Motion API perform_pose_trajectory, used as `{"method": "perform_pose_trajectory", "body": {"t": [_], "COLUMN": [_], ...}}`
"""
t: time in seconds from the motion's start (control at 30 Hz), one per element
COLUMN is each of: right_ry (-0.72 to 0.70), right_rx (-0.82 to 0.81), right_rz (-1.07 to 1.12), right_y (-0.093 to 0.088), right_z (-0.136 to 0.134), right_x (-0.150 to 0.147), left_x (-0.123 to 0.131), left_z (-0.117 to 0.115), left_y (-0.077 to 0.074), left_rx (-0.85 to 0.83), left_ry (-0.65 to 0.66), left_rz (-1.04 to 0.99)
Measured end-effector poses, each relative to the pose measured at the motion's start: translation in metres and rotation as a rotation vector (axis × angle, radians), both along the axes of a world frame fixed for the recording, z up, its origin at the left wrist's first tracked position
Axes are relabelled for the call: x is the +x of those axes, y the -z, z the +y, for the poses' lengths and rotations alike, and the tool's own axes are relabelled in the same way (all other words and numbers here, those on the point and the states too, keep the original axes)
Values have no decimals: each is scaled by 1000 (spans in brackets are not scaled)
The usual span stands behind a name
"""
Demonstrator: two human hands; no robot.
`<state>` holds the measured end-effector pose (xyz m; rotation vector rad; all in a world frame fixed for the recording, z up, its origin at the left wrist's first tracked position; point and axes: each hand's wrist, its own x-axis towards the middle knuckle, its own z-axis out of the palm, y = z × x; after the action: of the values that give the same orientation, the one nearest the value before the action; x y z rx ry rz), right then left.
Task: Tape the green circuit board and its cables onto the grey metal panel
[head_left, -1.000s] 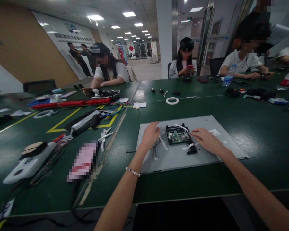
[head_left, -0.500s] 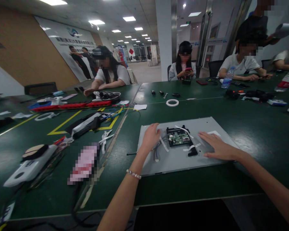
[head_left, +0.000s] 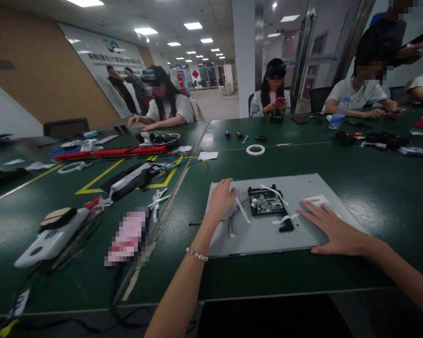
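- Head view: a green board (head_left: 264, 204), set in a black frame (head_left: 286, 225), lies on a grey panel (head_left: 261, 241) between a person's two hands, to the left of one and to the right of the other.
- Crosswise before the person runs the panel's long axis; white tape (head_left: 277, 193) crosses the frame, while a loose strip (head_left: 243, 210) and wires (head_left: 231, 226) lie to its left.
- Nearer to the frame is the right hand (head_left: 334, 232), palm down, its grip spread and pinching nothing; its fingertips reach leftward, just beside the frame's foot and a white label (head_left: 319, 200).
- Left hand (head_left: 220, 202) rests at the panel's left edge, fingers close together, the strip between it and the frame; whether its grip presses on the edge, one cannot tell.
- Farther out, the green surface (head_left: 391, 202) bears a tape roll (head_left: 255, 153), a wrench (head_left: 245, 139) and a bottle (head_left: 338, 115); across it, a co-worker (head_left: 271, 94) holds a pink phone (head_left: 280, 100).
- Off to the left lies a white device (head_left: 52, 239).
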<state>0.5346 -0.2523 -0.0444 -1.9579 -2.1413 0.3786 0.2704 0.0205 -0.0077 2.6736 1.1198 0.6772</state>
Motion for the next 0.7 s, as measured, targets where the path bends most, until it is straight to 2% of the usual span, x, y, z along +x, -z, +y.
{"method": "perform_pose_trajectory", "body": {"t": [0.23, 0.43, 0.7], "right_ry": [38, 163, 500], "right_rx": [19, 21, 75], "right_rz": [-43, -141, -303], "right_y": [8, 16, 61], "right_z": [-10, -32, -66], "right_x": [2, 17, 67], "left_x": [-3, -6, -6], "left_z": [-1, 3, -1], "left_y": [-4, 2, -1], "left_rx": [-6, -1, -14], "left_ry": [-31, -46, -46], "left_rz": [-16, -34, -8]}}
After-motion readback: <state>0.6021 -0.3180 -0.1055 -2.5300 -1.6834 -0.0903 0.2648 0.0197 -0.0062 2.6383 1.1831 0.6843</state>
